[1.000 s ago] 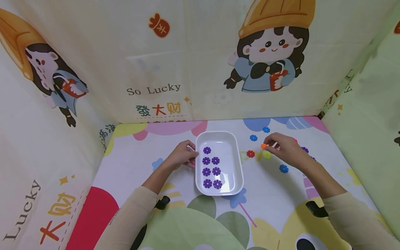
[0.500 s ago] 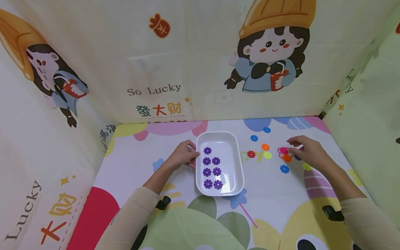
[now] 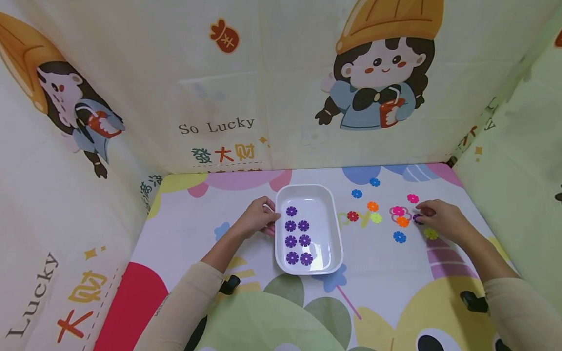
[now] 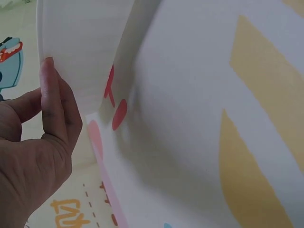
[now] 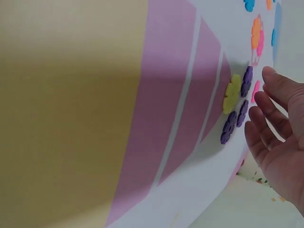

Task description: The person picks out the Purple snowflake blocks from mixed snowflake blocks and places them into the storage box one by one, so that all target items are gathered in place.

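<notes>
In the head view a white tray [image 3: 330,265] holds several purple flower-shaped interlocking discs [image 3: 291,241] in two columns on its left side. My left hand [image 3: 256,217] grips the tray's left rim, and the left wrist view has its fingers against the outer wall. Over the scattered discs on the right, my right hand [image 3: 443,219] hovers with parted, loosely bent fingers and nothing between them. A purple disc [image 3: 418,219] lies just under its fingertips, partly hidden. The right wrist view shows several purple discs [image 5: 229,128] beside a yellow-green disc [image 5: 232,94], close to that hand.
Loose discs lie right of the tray: a red disc [image 3: 352,216], an orange disc [image 3: 372,206], a blue disc [image 3: 399,237], a pink disc [image 3: 412,198] and several others. A patterned cloth [image 3: 246,287] covers the table. Printed curtains [image 3: 290,97] enclose its back and sides.
My right hand has moved right, away from the orange disc near the tray, to the purple discs. The left hand and tray stay in place.
</notes>
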`<state>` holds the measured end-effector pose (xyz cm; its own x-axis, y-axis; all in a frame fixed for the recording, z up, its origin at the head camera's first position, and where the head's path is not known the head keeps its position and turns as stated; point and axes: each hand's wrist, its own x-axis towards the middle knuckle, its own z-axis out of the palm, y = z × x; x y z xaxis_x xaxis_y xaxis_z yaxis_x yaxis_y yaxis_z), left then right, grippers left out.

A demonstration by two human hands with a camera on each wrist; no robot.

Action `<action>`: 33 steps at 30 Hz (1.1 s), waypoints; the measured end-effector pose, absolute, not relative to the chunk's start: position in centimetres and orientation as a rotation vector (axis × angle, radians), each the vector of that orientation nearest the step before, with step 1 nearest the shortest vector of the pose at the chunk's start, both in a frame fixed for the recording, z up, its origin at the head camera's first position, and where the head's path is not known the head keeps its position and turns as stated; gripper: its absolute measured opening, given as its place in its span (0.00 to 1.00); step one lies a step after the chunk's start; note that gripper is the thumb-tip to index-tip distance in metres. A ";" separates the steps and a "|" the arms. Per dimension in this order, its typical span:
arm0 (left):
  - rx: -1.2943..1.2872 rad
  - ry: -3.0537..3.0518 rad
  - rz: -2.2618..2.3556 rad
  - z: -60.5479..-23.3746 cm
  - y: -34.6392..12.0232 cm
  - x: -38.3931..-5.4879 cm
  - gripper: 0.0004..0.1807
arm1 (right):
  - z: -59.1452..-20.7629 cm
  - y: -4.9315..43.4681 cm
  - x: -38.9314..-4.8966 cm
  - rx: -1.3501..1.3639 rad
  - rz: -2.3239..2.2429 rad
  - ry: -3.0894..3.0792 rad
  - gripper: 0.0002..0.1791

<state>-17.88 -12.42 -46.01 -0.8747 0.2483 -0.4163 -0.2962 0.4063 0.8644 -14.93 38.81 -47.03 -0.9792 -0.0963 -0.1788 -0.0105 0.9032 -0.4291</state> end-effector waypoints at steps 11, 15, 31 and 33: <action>-0.047 2.174 1.486 -46.0 -12.4 -17.9 0.14 | -48.2 39.8 -15.0 -0.035 -0.636 2.840 0.22; -0.044 2.161 1.494 -46.1 -12.4 -17.9 0.14 | -48.8 40.1 -15.1 -0.011 -0.659 2.822 0.22; -0.033 2.185 1.482 -45.9 -12.4 -17.7 0.14 | -48.8 39.9 -14.9 0.022 -0.728 2.833 0.21; -0.035 2.184 1.483 -45.9 -12.4 -17.7 0.14 | -48.7 39.8 -14.8 0.014 -0.735 2.835 0.19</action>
